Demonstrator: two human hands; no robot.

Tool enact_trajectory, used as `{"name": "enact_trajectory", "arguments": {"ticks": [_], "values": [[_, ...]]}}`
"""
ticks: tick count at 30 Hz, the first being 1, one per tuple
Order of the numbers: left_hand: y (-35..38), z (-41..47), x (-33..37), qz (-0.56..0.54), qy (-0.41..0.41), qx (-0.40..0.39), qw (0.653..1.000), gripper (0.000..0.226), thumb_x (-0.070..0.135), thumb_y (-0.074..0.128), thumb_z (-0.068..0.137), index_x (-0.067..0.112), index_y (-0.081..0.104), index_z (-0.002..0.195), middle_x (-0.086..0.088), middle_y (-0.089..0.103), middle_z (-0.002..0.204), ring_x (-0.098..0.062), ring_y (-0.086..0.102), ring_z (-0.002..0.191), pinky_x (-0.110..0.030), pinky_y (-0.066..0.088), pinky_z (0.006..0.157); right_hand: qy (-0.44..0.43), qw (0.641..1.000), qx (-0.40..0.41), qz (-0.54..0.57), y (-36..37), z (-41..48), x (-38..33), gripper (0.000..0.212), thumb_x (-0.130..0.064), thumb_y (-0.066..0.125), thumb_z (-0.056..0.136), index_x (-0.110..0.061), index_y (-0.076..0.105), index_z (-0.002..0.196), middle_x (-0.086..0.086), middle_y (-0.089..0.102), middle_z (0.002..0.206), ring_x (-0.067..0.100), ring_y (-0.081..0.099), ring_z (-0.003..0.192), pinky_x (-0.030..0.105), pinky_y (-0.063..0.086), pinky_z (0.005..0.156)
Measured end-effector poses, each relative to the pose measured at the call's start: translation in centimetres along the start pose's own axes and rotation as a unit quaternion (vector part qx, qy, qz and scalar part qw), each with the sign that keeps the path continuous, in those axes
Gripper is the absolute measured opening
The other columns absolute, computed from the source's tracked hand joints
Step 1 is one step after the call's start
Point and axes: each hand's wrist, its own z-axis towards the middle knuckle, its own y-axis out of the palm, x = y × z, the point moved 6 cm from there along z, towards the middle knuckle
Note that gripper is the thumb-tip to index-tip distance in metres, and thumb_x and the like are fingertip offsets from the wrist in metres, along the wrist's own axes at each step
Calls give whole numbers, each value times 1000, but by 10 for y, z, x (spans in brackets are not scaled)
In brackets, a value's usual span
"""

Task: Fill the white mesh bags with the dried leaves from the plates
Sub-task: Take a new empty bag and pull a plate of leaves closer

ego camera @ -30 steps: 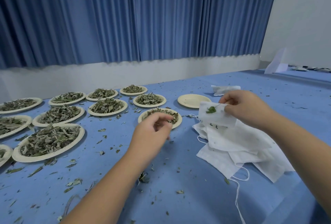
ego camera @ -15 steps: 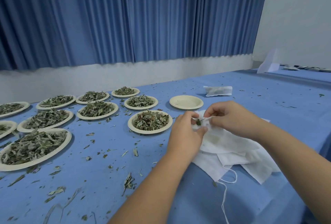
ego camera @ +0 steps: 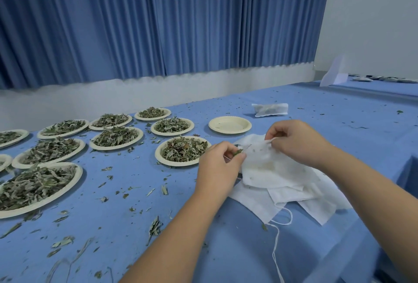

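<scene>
The left hand [ego camera: 220, 165] has its thumb and fingertips closed on a small tuft of dried leaves [ego camera: 238, 152], held right at the left edge of the top white mesh bag [ego camera: 271, 167]. The right hand [ego camera: 296, 140] pinches that bag's upper hem and lifts it off the pile of spare bags [ego camera: 316, 205] lying on the blue tablecloth [ego camera: 226, 255]. Whether the mouth is actually gaping cannot be told from this angle, and that is the main risk: if the two layers of mesh are stuck together, the tuft will likely slide along the outside and drop onto the cloth, joining the leaf crumbs [ego camera: 155, 228] already scattered there. The leaves look brittle, so a hard squeeze would probably crush them to dust that sifts through the mesh. The pinch is small, and the nearest full plate [ego camera: 181, 164] sits just to the left, so repeated trips may shed more bits between plate and bag. A loose drawstring [ego camera: 277, 244] trails toward the table's near edge; a wrist catching it could drag the pile over. If the right hand's grip slips, the limp bag would probably collapse and spill what little it holds. An empty plate [ego camera: 229, 124] and one filled bag [ego camera: 270, 109] lie beyond, well clear.
</scene>
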Motion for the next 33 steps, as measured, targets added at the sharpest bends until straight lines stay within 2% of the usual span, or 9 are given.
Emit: {"name": "enact_trajectory", "arguments": {"ticks": [3, 7, 11, 15, 18, 20, 23, 27, 33], "values": [[-12, -3, -5, 41, -3, -13, 999, 18, 26, 69, 86, 29, 58, 72, 7, 60, 81, -3, 50, 70, -16, 37, 63, 14, 998, 59, 6, -8, 2, 0, 24, -7, 54, 81, -27, 63, 72, -7, 62, 72, 12, 53, 66, 25, 39, 56], [-18, -8, -17, 145, -49, -131, 979, 8, 28, 69, 85, 29, 64, 91, 6, 58, 103, -11, 56, 93, -30, 49, 82, 6, 990, 136, 39, -21, 4, -12, 24, -8, 58, 83, -29, 60, 71, -8, 62, 74, 6, 53, 66, 22, 37, 54], [-26, -15, -26, 264, -80, -238, 931, 51, 41, 72, 80, 32, 53, 126, 7, 39, 124, -16, 51, 110, -34, 46, 93, -26, 983, 173, 64, -18, 3, -38, 20, -11, 57, 82, -28, 62, 72, -14, 58, 66, 3, 50, 61, 21, 34, 52], [-54, -14, -8, 146, -46, -139, 978, 12, 35, 65, 88, 30, 66, 99, 15, 56, 102, -9, 57, 92, -27, 47, 80, -73, 975, 188, 95, -9, -1, -71, 16, -14, 56, 83, -27, 64, 78, -14, 58, 67, -4, 51, 57, 22, 36, 51], [-84, -10, 3, -59, -78, -48, 994, 18, 23, 59, 92, 19, 68, 77, 9, 66, 74, -8, 62, 66, -22, 47, 62, -142, 958, 206, 141, -1, -11, -107, 20, -12, 58, 83, -30, 62, 76, -16, 59, 67, -5, 51, 60, 13, 38, 54], [-101, -9, 13, -232, -118, -29, 965, 19, 23, 57, 95, 12, 68, 84, -2, 69, 79, -14, 66, 65, -23, 53, 58, -200, 947, 209, 140, 8, -20, -136, 17, -9, 59, 82, -25, 64, 80, -17, 60, 70, -4, 52, 66, 8, 37, 60], [-127, -10, 19, -389, -148, -13, 909, 37, 43, 54, 95, 7, 62, 102, -12, 71, 92, -26, 73, 72, -32, 59, 59, -280, 933, 193, 118, 31, -34, -174, 12, -5, 61, 81, -14, 67, 86, -6, 66, 80, 5, 54, 76, 19, 42, 72], [-162, -22, 11, -394, -143, -29, 908, 36, 36, 49, 100, 12, 73, 90, -11, 75, 93, -25, 73, 72, -33, 59, 61, -333, 930, 109, 113, 79, -46, -210, 10, -8, 65, 82, -12, 70, 89, -4, 68, 85, 6, 56, 81, 21, 43, 77], [-226, -57, -48, -270, -233, 109, 928, 14, 9, 52, 94, 5, 65, 91, -10, 73, 80, -26, 70, 67, -36, 59, 56, -247, 942, -111, 197, 147, -47, -203, 8, -27, 65, 87, -29, 72, 83, -21, 68, 82, -3, 56, 72, 16, 44, 66]]}}
